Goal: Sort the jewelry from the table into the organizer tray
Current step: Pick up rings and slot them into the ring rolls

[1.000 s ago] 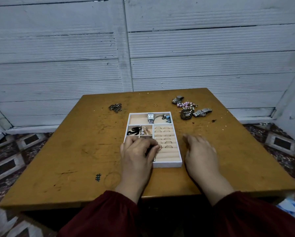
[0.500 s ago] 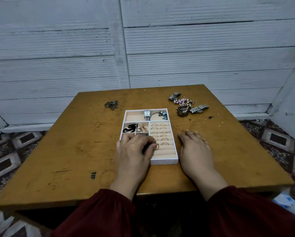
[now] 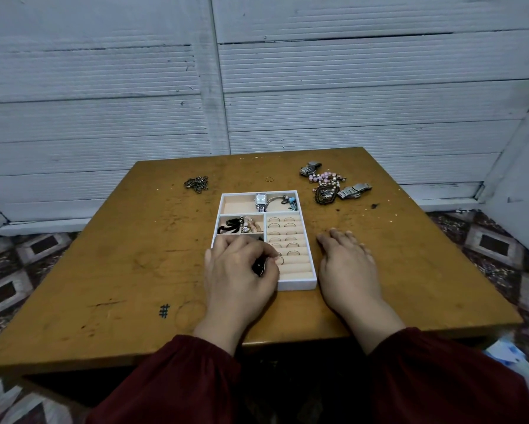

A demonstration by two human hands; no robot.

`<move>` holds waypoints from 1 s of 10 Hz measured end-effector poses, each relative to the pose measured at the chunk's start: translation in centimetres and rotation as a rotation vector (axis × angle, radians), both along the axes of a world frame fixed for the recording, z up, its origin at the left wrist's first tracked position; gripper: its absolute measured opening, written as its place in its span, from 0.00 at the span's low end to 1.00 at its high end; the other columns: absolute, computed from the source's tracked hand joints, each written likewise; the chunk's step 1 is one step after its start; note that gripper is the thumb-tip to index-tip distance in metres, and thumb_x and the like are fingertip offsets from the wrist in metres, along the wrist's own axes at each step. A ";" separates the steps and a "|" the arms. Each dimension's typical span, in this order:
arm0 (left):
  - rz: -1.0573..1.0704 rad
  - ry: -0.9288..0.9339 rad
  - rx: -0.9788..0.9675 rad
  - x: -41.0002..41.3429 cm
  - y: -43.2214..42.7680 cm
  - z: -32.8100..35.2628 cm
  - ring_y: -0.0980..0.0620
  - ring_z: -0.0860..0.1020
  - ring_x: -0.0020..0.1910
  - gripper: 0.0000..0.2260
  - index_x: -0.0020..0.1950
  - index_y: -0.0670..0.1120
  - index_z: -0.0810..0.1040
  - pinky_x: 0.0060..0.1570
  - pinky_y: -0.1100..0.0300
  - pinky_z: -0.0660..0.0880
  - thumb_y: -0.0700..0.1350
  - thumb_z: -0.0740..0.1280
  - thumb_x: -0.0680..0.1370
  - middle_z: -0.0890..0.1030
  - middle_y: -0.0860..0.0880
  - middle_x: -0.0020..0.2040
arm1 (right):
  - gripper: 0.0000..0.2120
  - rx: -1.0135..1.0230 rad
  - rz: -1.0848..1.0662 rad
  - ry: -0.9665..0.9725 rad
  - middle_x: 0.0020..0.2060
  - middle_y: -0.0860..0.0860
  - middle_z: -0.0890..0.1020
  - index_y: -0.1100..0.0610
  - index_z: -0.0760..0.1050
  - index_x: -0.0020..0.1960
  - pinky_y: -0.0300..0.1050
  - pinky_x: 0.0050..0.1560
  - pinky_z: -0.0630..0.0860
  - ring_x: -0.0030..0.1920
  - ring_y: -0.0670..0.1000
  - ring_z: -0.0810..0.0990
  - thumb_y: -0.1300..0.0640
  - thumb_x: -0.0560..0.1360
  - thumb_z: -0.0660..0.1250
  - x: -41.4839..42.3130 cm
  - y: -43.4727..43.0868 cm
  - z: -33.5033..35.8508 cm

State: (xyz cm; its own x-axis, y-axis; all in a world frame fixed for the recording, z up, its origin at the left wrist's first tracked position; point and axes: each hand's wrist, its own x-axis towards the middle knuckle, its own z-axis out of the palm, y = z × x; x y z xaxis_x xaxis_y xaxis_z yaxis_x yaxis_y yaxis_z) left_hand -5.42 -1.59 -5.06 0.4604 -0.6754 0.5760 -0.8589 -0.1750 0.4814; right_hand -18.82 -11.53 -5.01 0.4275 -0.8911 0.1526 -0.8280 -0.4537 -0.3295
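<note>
A white organizer tray [image 3: 313, 283] with peach lining sits mid-table. Its back compartment holds a silver watch [image 3: 260, 200] and a bangle with blue charms [image 3: 290, 201]; the middle left one holds a black cord [image 3: 231, 225] and beaded pieces. Several rings stand in the ring rolls [image 3: 289, 237] on the right. My left hand [image 3: 238, 270] covers the tray's front left part and pinches a small ring [image 3: 280, 260] at the ring rolls. My right hand [image 3: 347, 261] lies flat on the table just right of the tray, holding nothing.
A pile of watches, pink beads and a dark brooch [image 3: 327, 186] lies at the back right. A loose ring [image 3: 269, 179] sits behind the tray, and a bronze chain [image 3: 196, 182] at the back left. A white panelled wall stands behind the wooden table [image 3: 119, 255].
My left hand stays over the tray's front left with the ring at the rolls; my right hand has settled flatter beside the tray. The view has shifted slightly.
</note>
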 end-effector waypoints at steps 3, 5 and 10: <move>0.011 -0.058 0.020 -0.1 0.1 -0.1 0.54 0.67 0.46 0.05 0.39 0.55 0.81 0.42 0.62 0.53 0.50 0.65 0.69 0.78 0.60 0.39 | 0.22 -0.005 0.003 0.006 0.75 0.50 0.62 0.49 0.65 0.72 0.49 0.74 0.52 0.76 0.53 0.56 0.59 0.79 0.52 0.0 0.0 -0.1; 0.017 -0.073 0.027 -0.1 0.1 -0.1 0.53 0.69 0.46 0.04 0.38 0.54 0.81 0.41 0.62 0.53 0.50 0.66 0.69 0.78 0.59 0.39 | 0.22 -0.004 0.005 0.007 0.75 0.50 0.62 0.49 0.65 0.72 0.49 0.74 0.52 0.76 0.53 0.56 0.59 0.79 0.53 0.0 -0.1 -0.1; -0.026 -0.022 -0.104 -0.1 0.2 0.1 0.54 0.70 0.46 0.07 0.41 0.52 0.81 0.41 0.61 0.56 0.51 0.63 0.71 0.77 0.58 0.41 | 0.22 0.002 0.005 0.005 0.75 0.50 0.62 0.49 0.65 0.72 0.50 0.74 0.52 0.76 0.53 0.56 0.59 0.79 0.52 -0.1 0.0 0.0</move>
State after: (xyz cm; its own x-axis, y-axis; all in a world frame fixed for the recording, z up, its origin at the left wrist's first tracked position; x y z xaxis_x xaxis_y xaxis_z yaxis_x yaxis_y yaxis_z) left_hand -5.53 -1.42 -5.00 0.4301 -0.6233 0.6531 -0.8729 -0.1026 0.4770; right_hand -18.88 -11.58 -5.04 0.4327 -0.8892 0.1488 -0.8273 -0.4572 -0.3264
